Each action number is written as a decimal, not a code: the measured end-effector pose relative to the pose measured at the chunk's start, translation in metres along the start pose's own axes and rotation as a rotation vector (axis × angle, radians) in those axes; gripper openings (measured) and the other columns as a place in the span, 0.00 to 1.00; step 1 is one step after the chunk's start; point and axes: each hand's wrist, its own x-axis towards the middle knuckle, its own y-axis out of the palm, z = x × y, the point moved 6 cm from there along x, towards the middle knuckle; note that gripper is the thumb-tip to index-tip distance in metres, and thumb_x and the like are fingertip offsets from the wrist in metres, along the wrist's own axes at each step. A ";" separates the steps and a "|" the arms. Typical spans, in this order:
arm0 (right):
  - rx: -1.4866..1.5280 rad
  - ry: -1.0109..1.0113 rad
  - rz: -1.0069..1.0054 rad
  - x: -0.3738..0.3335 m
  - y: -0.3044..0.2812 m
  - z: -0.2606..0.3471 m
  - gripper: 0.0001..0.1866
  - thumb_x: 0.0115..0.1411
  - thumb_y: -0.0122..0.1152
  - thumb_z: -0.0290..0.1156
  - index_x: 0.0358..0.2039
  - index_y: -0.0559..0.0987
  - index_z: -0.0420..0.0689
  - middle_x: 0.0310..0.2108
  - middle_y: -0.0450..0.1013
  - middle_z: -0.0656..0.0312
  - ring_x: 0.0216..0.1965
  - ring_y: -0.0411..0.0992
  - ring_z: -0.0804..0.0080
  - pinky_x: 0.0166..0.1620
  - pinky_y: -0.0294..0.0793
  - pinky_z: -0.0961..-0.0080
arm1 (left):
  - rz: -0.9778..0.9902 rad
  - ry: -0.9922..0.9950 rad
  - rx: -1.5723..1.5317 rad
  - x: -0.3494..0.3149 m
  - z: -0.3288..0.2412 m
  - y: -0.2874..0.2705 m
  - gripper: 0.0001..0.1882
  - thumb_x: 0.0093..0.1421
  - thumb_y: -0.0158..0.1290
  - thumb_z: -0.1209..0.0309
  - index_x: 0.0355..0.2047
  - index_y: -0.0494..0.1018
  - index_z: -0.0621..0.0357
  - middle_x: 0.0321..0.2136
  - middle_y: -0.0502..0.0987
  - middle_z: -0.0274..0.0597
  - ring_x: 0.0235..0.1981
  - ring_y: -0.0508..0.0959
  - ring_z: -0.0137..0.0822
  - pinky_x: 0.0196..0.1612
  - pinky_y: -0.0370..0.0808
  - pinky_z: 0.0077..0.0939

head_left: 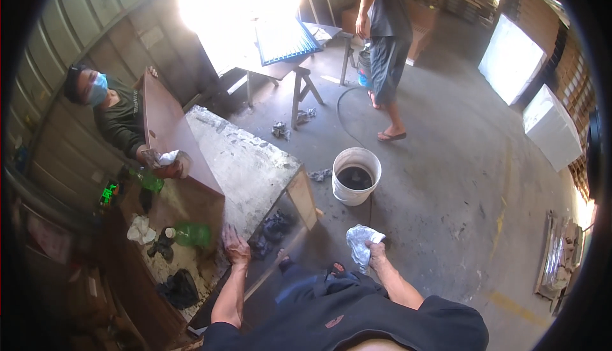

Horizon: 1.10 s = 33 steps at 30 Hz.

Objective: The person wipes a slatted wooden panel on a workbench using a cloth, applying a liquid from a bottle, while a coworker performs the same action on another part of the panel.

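If its grip slackens, the right hand (377,255), fingers bunching a white cloth (361,243), could drop it, bucket (349,195) at twelve o'clock; the left hand's (236,249) fingers lie extended at the counter (233,150).

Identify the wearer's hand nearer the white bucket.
Right. The right hand is on the near side of the bucket; the left hand is farther off, to its left.

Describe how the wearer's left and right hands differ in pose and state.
The left hand appears to rest on the edge of the pale worktable, while the right hand is held out above the floor. The left hand's fingers are extended, whereas the right hand's are closed on a bunched white cloth. Both hands are gloveless.
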 end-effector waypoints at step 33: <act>-1.123 0.043 0.668 -0.127 0.121 0.061 0.16 0.66 0.67 0.29 0.52 0.83 0.36 0.41 0.83 0.61 0.39 0.81 0.70 0.47 0.80 0.71 | -0.079 -0.200 -0.108 -0.019 -0.038 -0.010 0.29 0.61 0.58 0.68 0.63 0.75 0.65 0.66 0.74 0.61 0.70 0.70 0.58 0.74 0.66 0.48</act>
